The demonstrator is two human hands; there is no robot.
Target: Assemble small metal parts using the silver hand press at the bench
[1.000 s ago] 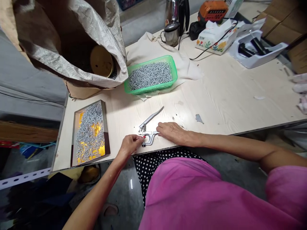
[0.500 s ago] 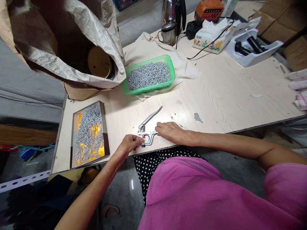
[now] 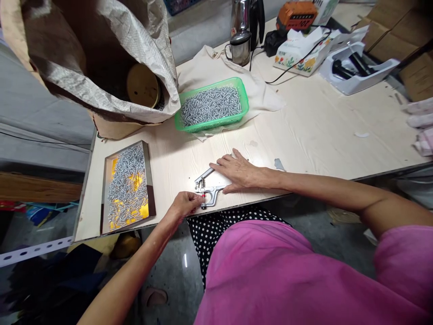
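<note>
Metal snap pliers (image 3: 207, 186) lie near the front edge of the pale wooden table (image 3: 324, 131). My right hand (image 3: 237, 170) rests over the pliers' handles, fingers stretched across the upper handle and thumb against the lower one. My left hand (image 3: 184, 204) is pinched at the pliers' jaw, where a small red part shows; what its fingers hold is too small to name. A shallow brown tray (image 3: 148, 180) with several small silver screws on a yellow lining lies to the left of my left hand.
A green basket (image 3: 212, 107) of silver screws sits on a white cloth (image 3: 260, 92) behind the pliers. A large woven sack (image 3: 135, 40) stands at the back left. Kettle (image 3: 241, 45), tissue box (image 3: 301, 56), orange tool (image 3: 297, 16) and white tape dispenser (image 3: 358, 67) stand at the back right.
My right hand has moved up from the lower handle to spread over the raised upper handle. My left hand stays pinched at the jaw.
</note>
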